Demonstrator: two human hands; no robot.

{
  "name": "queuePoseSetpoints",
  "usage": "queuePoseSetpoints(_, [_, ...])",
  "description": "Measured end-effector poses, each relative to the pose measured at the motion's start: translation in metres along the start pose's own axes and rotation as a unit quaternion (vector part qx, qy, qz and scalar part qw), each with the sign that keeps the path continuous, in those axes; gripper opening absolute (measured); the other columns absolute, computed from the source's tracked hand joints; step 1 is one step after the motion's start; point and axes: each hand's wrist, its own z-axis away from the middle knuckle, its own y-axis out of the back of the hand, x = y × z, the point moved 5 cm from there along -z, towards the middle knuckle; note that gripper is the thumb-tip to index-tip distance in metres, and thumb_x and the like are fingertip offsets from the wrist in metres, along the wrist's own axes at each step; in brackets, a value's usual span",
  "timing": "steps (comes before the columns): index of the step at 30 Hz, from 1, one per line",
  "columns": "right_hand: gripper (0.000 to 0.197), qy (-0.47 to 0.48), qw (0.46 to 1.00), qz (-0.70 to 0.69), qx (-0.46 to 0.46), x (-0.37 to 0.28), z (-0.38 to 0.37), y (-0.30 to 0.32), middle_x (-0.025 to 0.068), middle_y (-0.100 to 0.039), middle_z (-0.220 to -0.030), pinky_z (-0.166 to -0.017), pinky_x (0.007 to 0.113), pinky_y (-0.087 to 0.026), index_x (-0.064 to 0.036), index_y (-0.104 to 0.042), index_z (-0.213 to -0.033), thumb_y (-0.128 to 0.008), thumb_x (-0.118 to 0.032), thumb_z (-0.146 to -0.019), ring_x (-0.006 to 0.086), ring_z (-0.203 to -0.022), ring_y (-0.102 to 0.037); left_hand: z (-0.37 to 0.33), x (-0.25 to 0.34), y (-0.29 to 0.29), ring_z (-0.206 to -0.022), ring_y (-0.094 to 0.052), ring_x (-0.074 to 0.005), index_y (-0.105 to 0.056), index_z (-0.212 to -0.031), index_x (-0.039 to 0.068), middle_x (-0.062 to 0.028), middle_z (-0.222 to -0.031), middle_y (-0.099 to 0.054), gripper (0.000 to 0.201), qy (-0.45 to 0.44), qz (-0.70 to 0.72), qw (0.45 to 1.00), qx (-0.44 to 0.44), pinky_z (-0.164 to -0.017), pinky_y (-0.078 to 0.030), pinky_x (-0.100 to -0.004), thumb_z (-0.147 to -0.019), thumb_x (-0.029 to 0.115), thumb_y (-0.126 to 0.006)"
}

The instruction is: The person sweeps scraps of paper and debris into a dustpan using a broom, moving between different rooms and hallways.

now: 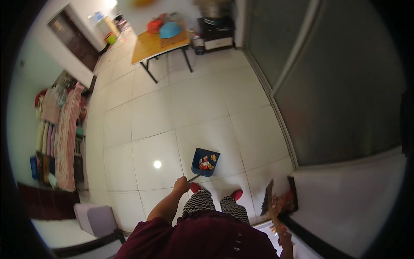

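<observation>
My left hand (181, 184) is closed round the thin dark handle of a blue dustpan (200, 156). The pan lies in front of my feet, its wide mouth facing away from me; whether it rests on the floor or hangs just above is hard to tell. Red, white and orange-yellow scraps (205, 164) sit inside it. At the lower right, my right hand (284, 240) grips what looks like a broom (268, 196), its dark bristles pointing forward beside the wall. That area is smeared, so the handle's details are unclear.
White floor tiles (155, 112) stretch ahead. A wooden table (146, 46) bearing a blue bowl-shaped cover (170, 30) stands further off. Sliding glass doors (336, 95) run along the right. A bench with a striped cloth (67, 138) lines the left, with a grey stool (101, 220) nearer.
</observation>
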Motion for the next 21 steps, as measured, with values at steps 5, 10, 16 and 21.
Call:
queuePoseSetpoints(5, [0.029, 0.036, 0.991, 0.13, 0.009, -0.044, 0.001, -0.017, 0.0044, -0.049, -0.05, -0.032, 0.028, -0.034, -0.0038, -0.055, -0.102, -0.055, -0.025, -0.082, 0.0144, -0.037, -0.046, 0.023, -0.069, 0.013, -0.088, -0.057, -0.0369, -0.059, -0.086, 0.0, -0.0224, -0.09, -0.06, 0.026, 0.018, 0.078, 0.997, 0.006, -0.077, -0.046, -0.0436, -0.071, 0.021, -0.058])
queuePoseSetpoints(10, [0.028, 0.095, 0.961, 0.258, 0.021, -0.13, -0.01, -0.039, 0.0054, -0.051, -0.052, -0.034, 0.029, -0.035, -0.0033, -0.056, -0.102, -0.054, -0.024, -0.083, 0.0163, -0.039, -0.048, 0.051, -0.149, 0.019, -0.093, -0.057, -0.0348, -0.059, -0.093, -0.001, -0.0222, -0.096, -0.059, 0.034, 0.054, 0.179, 0.982, 0.014, -0.08, -0.045, -0.0412, -0.07, 0.023, -0.061])
queuePoseSetpoints(16, [0.028, 0.18, 0.913, 0.365, 0.021, -0.256, -0.003, -0.134, 0.008, -0.057, -0.061, -0.043, 0.032, -0.04, -0.0024, -0.057, -0.101, -0.054, -0.022, -0.081, 0.0204, -0.049, -0.054, 0.071, -0.215, 0.055, -0.08, -0.062, -0.0313, -0.06, -0.091, -0.001, -0.0188, -0.083, -0.063, 0.032, 0.097, 0.296, 0.949, 0.053, -0.073, -0.048, -0.0375, -0.068, 0.022, -0.061])
queuePoseSetpoints(21, [0.031, 0.508, 0.75, 0.424, 0.023, -0.396, 0.063, -0.286, 0.015, -0.062, -0.079, -0.062, 0.035, -0.048, 0.0005, -0.057, -0.103, -0.056, -0.014, -0.075, 0.0251, -0.071, -0.061, 0.029, -0.236, 0.105, -0.053, -0.056, -0.0148, -0.059, -0.086, 0.001, -0.01, -0.07, -0.061, 0.022, 0.122, 0.527, 0.84, 0.051, -0.047, -0.044, -0.0263, -0.068, 0.014, -0.063])
